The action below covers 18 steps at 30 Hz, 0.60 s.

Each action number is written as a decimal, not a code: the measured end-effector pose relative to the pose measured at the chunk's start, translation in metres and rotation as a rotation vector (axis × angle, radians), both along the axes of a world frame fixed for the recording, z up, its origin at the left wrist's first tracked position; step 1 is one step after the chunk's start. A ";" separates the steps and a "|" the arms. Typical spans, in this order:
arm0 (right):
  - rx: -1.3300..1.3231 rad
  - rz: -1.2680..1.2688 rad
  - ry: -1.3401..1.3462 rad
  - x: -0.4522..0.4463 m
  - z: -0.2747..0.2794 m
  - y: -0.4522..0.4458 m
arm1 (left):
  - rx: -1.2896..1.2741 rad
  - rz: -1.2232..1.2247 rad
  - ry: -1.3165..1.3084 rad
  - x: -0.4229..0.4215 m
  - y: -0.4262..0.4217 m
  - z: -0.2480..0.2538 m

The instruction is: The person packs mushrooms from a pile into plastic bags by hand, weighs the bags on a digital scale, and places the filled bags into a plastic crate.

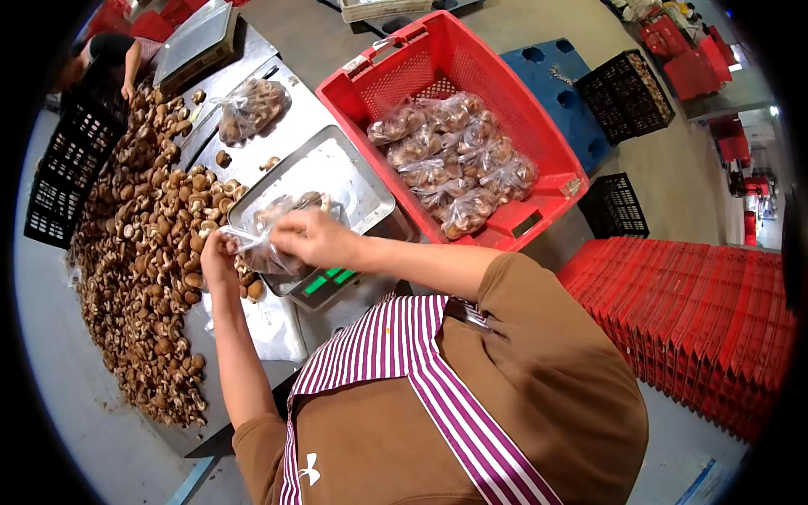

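My left hand (220,259) pinches the gathered top of a clear plastic bag of mushrooms (284,257). Fingers curled, my right hand (318,239) grips the same bag close to its neck and hides part of it. The bag is over the near-left part of a metal weighing pan (358,198); whether it rests on the pan, I cannot tell. Green digits glow on the scale's display (328,281) below. Left of my hands, loose brown mushrooms (160,227) lie in a large heap.
A red crate (545,187) right of the scale holds several bagged mushrooms (454,156). Another filled bag (252,111) lies on the table behind the pan. Stacked red crates (690,311) stand at right. Across the heap, a co-worker's arm (131,69) is near a black crate (71,168).
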State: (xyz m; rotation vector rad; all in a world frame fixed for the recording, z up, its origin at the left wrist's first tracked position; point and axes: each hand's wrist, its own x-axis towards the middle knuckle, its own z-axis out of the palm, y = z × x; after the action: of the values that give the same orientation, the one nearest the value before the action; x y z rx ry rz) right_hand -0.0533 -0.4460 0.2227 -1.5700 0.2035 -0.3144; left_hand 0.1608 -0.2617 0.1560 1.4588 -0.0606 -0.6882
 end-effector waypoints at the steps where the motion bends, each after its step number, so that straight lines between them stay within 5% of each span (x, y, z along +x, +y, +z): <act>1: 0.231 0.088 0.078 0.009 -0.005 -0.005 | -0.272 0.020 0.217 -0.015 -0.004 0.032; 4: 0.428 0.031 -0.064 0.030 -0.010 0.004 | -0.082 -0.229 -0.023 -0.070 -0.019 0.106; 7: 0.100 -0.106 -0.129 0.037 -0.011 0.006 | 0.108 -0.535 -0.144 -0.098 -0.020 0.117; 9: 0.137 0.128 0.037 0.036 -0.011 -0.010 | 0.035 -0.480 -0.054 -0.095 -0.018 0.107; 11: 0.001 0.102 0.094 0.024 -0.014 -0.018 | -0.175 -0.309 0.202 -0.070 -0.014 0.106; 13: -0.693 -0.012 -0.212 0.006 -0.031 -0.015 | -0.425 0.136 0.595 -0.035 0.001 0.083; 15: -0.902 0.162 -0.429 -0.019 -0.026 0.002 | -0.455 0.196 0.615 -0.013 0.005 0.064; 16: -0.779 0.260 -0.355 -0.028 -0.026 0.006 | -0.387 0.227 0.580 -0.024 -0.006 0.064; 18: -0.784 0.153 -0.323 -0.026 -0.016 -0.007 | -0.397 0.176 0.556 -0.037 -0.016 0.062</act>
State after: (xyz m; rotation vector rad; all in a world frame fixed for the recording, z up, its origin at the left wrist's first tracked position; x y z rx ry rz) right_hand -0.0796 -0.4529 0.2068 -2.2557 -0.3338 -0.5637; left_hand 0.1240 -0.2775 0.2182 0.8481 0.3407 -0.8585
